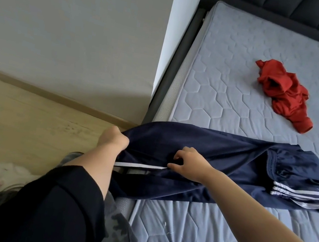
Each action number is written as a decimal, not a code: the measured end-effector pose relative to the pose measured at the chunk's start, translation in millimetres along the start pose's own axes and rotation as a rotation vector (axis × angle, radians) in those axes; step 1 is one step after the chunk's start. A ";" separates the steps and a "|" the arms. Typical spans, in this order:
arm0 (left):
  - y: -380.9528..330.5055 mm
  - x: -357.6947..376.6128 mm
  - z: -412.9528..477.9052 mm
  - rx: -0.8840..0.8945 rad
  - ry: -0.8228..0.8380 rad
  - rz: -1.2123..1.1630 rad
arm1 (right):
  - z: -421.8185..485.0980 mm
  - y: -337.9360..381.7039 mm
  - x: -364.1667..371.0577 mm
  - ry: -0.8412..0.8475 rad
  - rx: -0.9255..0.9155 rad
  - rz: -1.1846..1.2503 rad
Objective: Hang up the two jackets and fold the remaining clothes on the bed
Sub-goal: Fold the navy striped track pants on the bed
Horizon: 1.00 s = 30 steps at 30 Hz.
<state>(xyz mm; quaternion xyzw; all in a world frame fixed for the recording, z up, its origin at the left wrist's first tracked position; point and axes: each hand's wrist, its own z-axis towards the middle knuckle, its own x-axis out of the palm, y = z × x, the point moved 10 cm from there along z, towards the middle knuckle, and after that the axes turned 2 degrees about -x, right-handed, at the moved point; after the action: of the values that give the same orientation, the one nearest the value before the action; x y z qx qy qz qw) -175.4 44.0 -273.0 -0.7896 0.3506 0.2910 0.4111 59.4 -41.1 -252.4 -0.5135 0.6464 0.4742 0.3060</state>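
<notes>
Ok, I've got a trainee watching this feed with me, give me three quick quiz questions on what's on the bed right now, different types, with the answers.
1. True or false: the navy track pants lie wholly on the mattress.
2. Multiple choice: the red garment is A) folded flat, B) crumpled in a heap, C) held in a hand.
3. Fill in: the left hand grips the pants' ____ end, past the bed's edge, while the right hand pinches them by the white stripe.

Key: 1 false, the leg end hangs off the side; 2 B; 3 leg.
</notes>
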 end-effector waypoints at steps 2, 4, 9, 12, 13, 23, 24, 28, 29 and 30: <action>6.4 -12.0 3.6 -0.008 -0.080 -0.012 | -0.2 -3.4 -1.5 -0.010 0.021 -0.003; 3.8 -10.8 -1.1 0.020 -0.105 0.141 | -2.3 -1.6 -2.2 -0.004 0.009 0.058; -58.0 11.4 -32.1 0.450 -0.115 0.504 | -14.7 7.7 3.4 0.136 -0.045 0.151; -88.5 41.3 -67.3 0.635 0.214 0.322 | -22.7 12.2 7.0 0.175 -0.092 0.017; -89.7 56.8 -81.6 0.656 0.360 0.316 | -25.7 13.5 9.4 0.189 -0.117 -0.063; -86.6 93.9 -131.7 0.828 0.406 0.794 | -33.3 3.5 -23.4 -0.021 -0.044 0.072; -87.2 94.2 -128.9 0.812 0.416 0.745 | -31.8 1.8 -29.8 -0.058 -0.030 0.093; -92.4 70.9 -98.8 0.587 0.444 0.230 | -15.8 -8.1 -39.9 -0.090 0.054 0.091; -93.4 60.1 -87.9 0.568 0.378 0.168 | -10.4 -12.1 -39.7 -0.090 0.082 0.103; -93.3 51.4 -75.9 0.577 0.286 0.195 | -4.9 -15.2 -39.4 -0.099 0.104 0.112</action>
<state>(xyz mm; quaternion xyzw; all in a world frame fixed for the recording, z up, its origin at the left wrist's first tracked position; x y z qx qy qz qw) -58.4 1.9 -232.5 -0.6364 0.5463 0.1042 0.5345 85.5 -31.3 -220.4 -0.4358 0.6819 0.4812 0.3368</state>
